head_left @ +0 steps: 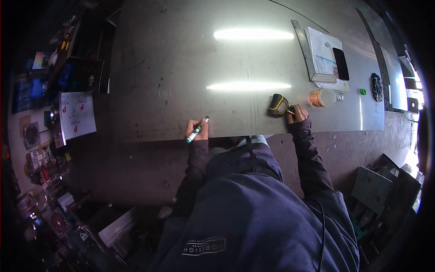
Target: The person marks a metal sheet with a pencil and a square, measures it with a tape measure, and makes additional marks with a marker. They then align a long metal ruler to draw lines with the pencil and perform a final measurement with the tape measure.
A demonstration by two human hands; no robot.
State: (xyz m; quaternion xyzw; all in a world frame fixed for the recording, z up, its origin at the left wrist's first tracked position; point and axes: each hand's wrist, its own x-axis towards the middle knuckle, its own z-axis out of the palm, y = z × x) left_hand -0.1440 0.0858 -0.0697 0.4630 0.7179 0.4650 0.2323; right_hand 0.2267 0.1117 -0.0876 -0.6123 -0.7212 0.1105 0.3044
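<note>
We see the left hand [202, 132], fingers pinching the green-and-white marker [192, 136], well to the left of the tape measure [277, 104]; the right hand [299, 114] sits just right of the tape measure, fingers bent, and we can't tell whether they pinch the small dark item [291, 109] there. To work well here, we'd judge: keep the marker pinch firm, steady that hand against the metal sheet [190, 63], and avoid nudging the tape measure.
</note>
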